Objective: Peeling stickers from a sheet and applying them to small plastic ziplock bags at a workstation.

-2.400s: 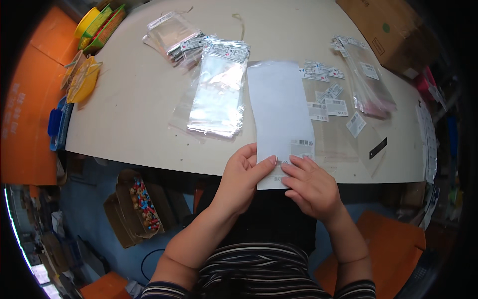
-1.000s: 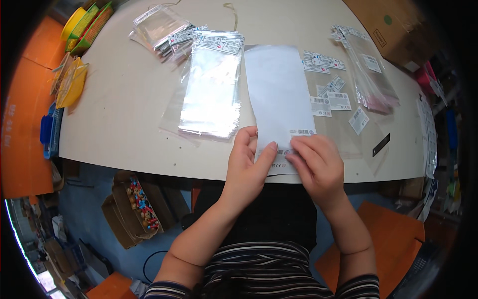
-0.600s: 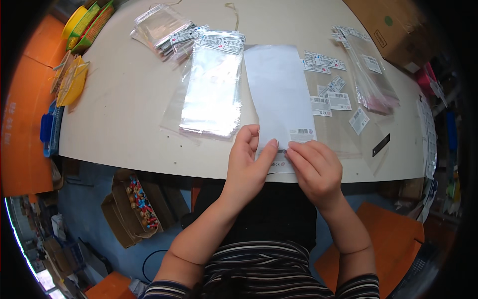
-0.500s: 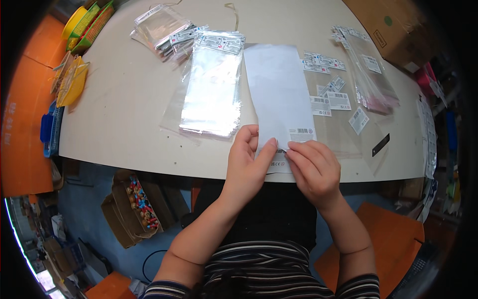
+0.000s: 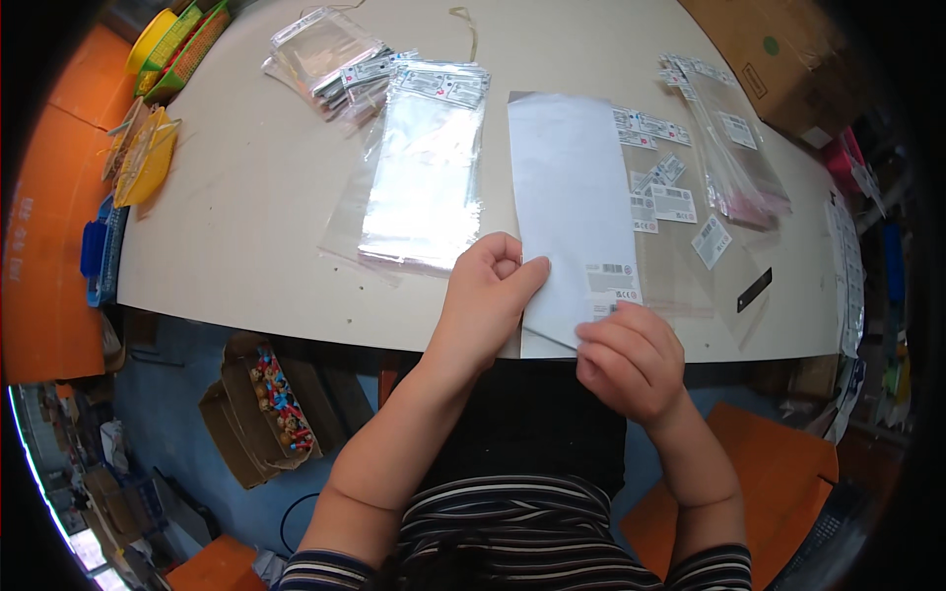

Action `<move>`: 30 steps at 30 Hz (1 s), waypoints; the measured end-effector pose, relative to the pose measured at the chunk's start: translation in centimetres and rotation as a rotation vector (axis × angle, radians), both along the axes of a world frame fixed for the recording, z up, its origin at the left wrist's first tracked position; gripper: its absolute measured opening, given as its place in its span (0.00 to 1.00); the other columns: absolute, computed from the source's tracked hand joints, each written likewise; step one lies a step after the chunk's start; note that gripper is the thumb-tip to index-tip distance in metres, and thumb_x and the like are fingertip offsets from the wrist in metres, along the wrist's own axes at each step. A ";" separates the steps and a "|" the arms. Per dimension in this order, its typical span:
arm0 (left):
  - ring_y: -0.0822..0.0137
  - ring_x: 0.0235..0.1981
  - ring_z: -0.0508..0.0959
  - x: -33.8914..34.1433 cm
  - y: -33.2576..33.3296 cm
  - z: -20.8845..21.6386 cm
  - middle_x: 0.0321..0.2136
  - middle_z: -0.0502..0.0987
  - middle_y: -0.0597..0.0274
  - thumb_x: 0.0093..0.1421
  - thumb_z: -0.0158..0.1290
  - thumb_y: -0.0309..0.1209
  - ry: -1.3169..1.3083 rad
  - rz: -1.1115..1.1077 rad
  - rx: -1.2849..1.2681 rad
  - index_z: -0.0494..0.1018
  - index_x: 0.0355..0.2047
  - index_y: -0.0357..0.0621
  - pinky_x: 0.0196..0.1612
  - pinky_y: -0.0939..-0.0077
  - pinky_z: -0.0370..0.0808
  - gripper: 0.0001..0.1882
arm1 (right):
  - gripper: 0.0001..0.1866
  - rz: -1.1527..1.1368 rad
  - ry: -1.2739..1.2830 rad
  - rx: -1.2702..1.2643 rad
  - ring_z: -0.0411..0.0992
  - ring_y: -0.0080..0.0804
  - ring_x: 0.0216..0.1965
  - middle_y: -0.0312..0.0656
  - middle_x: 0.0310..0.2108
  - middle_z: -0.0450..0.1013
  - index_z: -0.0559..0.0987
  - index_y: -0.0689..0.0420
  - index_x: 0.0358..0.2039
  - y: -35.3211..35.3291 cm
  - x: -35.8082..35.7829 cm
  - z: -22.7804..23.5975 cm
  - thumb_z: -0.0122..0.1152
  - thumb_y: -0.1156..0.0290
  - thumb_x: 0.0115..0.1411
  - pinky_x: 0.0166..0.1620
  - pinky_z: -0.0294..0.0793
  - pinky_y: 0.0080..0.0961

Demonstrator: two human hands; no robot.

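Observation:
A long white paper sheet [image 5: 574, 187] lies at the table's near edge, with printed barcode labels at its lower right. Its left edge is pinched by my left hand [image 5: 485, 295], thumb on top and fingers curled. My right hand [image 5: 634, 361] is closed at the sheet's lower right corner, its fingertips over the labels. Whether it grips the sheet or a label's edge is partly hidden by the fingers. To the left lies a stack of clear plastic bags [image 5: 419, 177] with printed header strips. Loose barcode labels [image 5: 674, 204] rest on clear film just right of the sheet.
More clear bags lie in a far-left pile [image 5: 325, 54] and a right-hand stack [image 5: 729, 148]. A black strip [image 5: 755, 290] sits at right. A cardboard box [image 5: 778, 59] stands far right; baskets [image 5: 148, 158] line the left edge. Below is an open carton [image 5: 246, 424] of small colourful items.
The white sheet has shifted right and straightened, and its lower end now lies flatter. My hands have moved apart, the right one going down toward the sheet's corner.

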State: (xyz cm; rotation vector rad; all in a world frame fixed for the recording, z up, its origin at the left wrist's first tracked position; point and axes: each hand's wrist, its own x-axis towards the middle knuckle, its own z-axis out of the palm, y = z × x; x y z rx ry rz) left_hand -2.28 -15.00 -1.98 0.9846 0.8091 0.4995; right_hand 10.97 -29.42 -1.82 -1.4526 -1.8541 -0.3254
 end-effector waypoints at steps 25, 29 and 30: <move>0.31 0.66 0.54 -5.8 3.5 -0.5 0.63 0.61 0.40 0.63 0.54 0.38 1.060 -0.028 1.374 0.71 0.52 0.34 0.60 0.23 0.51 0.23 | 0.31 -0.358 0.392 -0.390 0.70 0.57 0.56 0.61 0.55 0.69 0.57 0.60 0.61 0.6 3.6 -1.2 0.60 0.74 0.61 0.57 0.70 0.40; 0.32 0.65 0.56 -3.9 -0.8 -0.5 0.63 0.61 0.39 0.62 0.54 0.42 0.954 -0.084 1.560 0.73 0.49 0.33 0.59 0.23 0.52 0.24 | 0.30 -0.404 0.464 -0.403 0.69 0.59 0.58 0.62 0.55 0.70 0.55 0.58 0.62 1.1 4.1 0.0 0.57 0.72 0.63 0.56 0.69 0.39; 0.33 0.65 0.56 -3.0 -2.1 -0.5 0.63 0.60 0.39 0.61 0.55 0.42 0.890 -0.101 1.546 0.73 0.48 0.33 0.60 0.24 0.53 0.24 | 0.30 -0.417 0.494 -0.402 0.69 0.60 0.57 0.61 0.55 0.71 0.55 0.58 0.62 1.2 4.3 0.2 0.57 0.72 0.64 0.56 0.69 0.38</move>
